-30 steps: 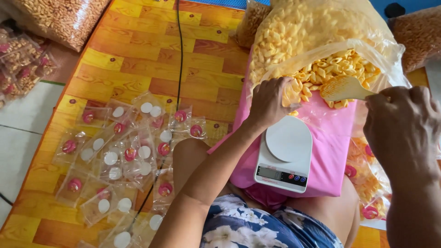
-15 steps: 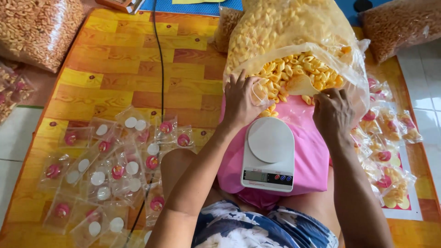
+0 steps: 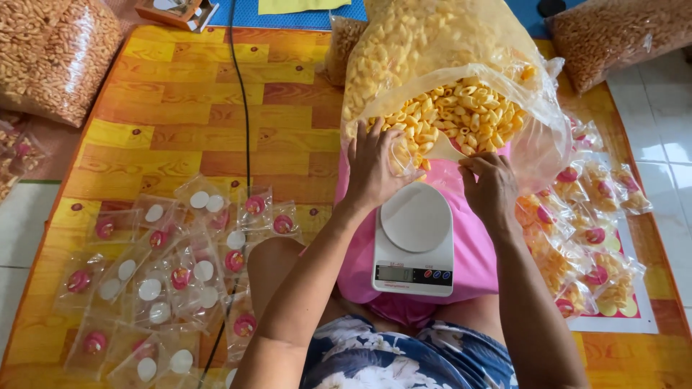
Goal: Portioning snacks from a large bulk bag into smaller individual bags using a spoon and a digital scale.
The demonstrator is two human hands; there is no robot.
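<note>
A big clear bag (image 3: 432, 50) of yellow shell-shaped snacks lies open toward me, with loose snacks (image 3: 468, 108) at its mouth. My left hand (image 3: 375, 173) holds a small clear packet (image 3: 401, 155) at the mouth. My right hand (image 3: 491, 189) grips a pale scoop (image 3: 445, 148) whose tip points at that packet. Just below both hands a white kitchen scale (image 3: 414, 248) with a bare round platform stands on a pink cloth (image 3: 476, 248) over my lap.
Several empty clear packets with pink and white labels (image 3: 166, 266) lie on the yellow mat (image 3: 166, 108) at left. Filled packets (image 3: 587, 238) pile at right. Large bags of brown snacks lie at top left (image 3: 50, 50) and top right (image 3: 620, 29). A black cable (image 3: 242, 108) crosses the mat.
My right hand has brought the scoop from the far right to the bag's mouth, close to my left hand. The left hand now holds a small packet there.
</note>
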